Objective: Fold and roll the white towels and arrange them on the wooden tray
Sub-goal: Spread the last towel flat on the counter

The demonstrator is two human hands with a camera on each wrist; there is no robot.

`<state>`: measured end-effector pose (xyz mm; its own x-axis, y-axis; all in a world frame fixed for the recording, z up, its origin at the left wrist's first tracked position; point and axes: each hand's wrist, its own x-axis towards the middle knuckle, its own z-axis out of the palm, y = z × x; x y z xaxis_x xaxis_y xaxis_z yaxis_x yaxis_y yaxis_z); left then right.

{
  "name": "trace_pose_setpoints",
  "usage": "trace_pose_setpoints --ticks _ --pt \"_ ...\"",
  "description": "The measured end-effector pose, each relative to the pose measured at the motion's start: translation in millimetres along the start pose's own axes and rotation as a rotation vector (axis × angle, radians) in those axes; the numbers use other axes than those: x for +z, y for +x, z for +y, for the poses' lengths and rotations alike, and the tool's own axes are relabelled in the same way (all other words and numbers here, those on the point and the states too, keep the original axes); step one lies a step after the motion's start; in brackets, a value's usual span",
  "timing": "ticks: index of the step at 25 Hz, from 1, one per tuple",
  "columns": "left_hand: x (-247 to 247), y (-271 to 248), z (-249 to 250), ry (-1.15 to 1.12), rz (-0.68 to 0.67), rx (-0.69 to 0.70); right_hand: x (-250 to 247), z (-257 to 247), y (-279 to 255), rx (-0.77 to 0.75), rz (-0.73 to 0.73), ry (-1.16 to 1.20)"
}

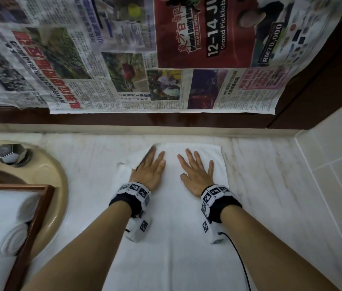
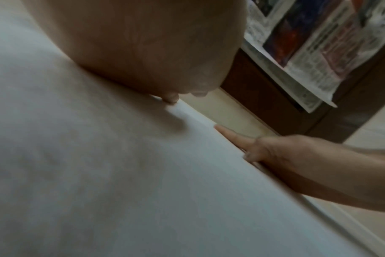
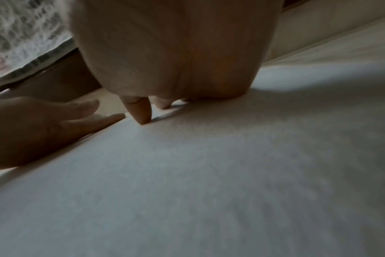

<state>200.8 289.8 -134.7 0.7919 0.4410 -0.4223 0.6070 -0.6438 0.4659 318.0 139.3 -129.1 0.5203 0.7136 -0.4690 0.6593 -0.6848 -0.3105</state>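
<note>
I see both of my hands lying flat, palms down, on a white towel [image 1: 172, 206] spread lengthwise on the pale marble counter [image 1: 271, 185]. My left hand [image 1: 150, 170] rests near the towel's far left part with its fingers straight and spread, gripping nothing; the outer fingers are blurred. My right hand [image 1: 197, 175] lies just beside it, apart from it, fingers likewise straight and fanned, holding nothing. From the left wrist view the heel of the left hand [image 2: 143, 52] presses into the cloth, with the right hand [image 2: 297, 156] lying flat further along the towel's far edge. The right wrist view shows the same from the other side: right hand [image 3: 176, 52] on the towel [image 3: 209, 173], fingertips [image 3: 143, 116] touching it, and the left hand [image 3: 33, 130] flat at the left. The towel's far left corner looks slightly rumpled. At the left, the wooden tray [image 1: 40, 206] sits over a beige sink [image 1: 58, 185] and carries rolled white towels [image 1: 14, 238], blurred. Newspaper sheets [image 1: 124, 70] cover the wall above the counter.
</note>
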Motion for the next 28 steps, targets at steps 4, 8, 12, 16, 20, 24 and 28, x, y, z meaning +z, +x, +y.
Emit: trace_pose_setpoints --ticks 4,8,12,16,20,24,28 --pt "-16 5 -26 0.119 0.028 -0.109 -5 10 6 0.003 0.004 0.011" --pt "-22 5 -39 0.128 0.061 -0.211 -12 41 8 0.074 0.035 -0.039" --pt "-23 6 -46 0.166 0.075 -0.263 -19 56 8 0.159 0.043 -0.045" --pt "-29 14 -45 0.177 0.037 -0.266 -24 51 19 0.178 0.011 -0.029" --pt "-38 0 -38 0.136 0.094 -0.252 -30 40 -3 0.172 0.034 -0.006" --pt "23 -72 1 0.223 -0.010 0.039 35 -11 -73 -0.165 -0.028 -0.153" --pt "22 -93 -43 0.234 0.017 -0.138 41 23 -82 0.130 0.000 -0.100"
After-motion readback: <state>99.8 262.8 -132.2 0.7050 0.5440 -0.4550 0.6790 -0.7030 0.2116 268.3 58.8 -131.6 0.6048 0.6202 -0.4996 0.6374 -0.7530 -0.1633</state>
